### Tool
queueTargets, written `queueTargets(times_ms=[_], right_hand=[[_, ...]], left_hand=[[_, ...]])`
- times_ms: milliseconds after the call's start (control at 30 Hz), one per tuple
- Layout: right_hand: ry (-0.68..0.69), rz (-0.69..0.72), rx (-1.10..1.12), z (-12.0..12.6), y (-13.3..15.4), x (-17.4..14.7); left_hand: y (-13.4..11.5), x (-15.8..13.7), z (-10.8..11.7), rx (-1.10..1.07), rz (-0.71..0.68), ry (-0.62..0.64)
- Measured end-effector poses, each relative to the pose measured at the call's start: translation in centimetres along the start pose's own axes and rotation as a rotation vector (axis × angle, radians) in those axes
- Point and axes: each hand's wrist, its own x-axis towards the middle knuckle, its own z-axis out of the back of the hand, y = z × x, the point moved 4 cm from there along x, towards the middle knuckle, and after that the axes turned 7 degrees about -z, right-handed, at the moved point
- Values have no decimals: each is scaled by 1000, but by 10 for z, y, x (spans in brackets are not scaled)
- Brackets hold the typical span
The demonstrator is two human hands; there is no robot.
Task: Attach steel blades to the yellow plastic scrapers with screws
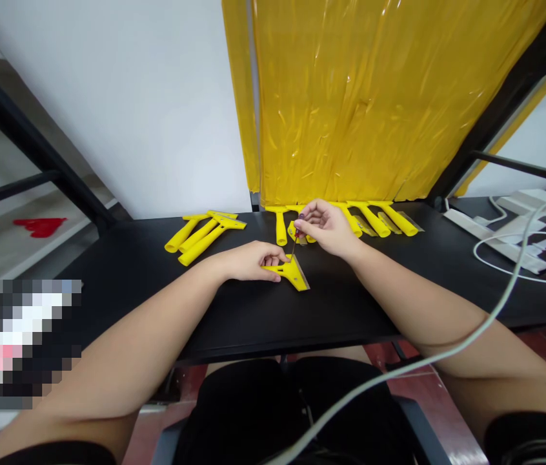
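My left hand (258, 260) is closed round the handle of a yellow scraper (296, 276), which lies on the black table with its metal blade edge facing right. From above, my right hand (327, 227) pinches a small screwdriver (294, 247) with a dark red handle. The screwdriver's thin shaft points down, its tip at the upper part of the scraper's head. Whether the tip sits in a screw is too small to tell. Behind my right hand, a row of yellow scrapers (401, 219) is partly hidden by it.
Several yellow scrapers (205, 242) lie in a pile at the left on the black table (244, 320). At the right are a white power strip (495, 240) and a white cable (505, 294) that runs across my right forearm. Yellow wrapping (350, 103) stands behind the table.
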Motion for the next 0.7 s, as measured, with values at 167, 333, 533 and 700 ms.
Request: queueTargets(times_ms=[167, 333, 533, 700], right_hand=[[-14, -1, -17, -2, -2, 0], [-32, -1, -10, -2, -2, 1], [-35, -1, -23, -1, -1, 0], [-15, -11, -67, -4, 5, -4]], left_hand=[[2, 1, -1, -29, -9, -7], [3, 2, -2, -37, 5, -16], [6, 3, -3, -49, 14, 0], [6, 3, -3, -36, 33, -2]])
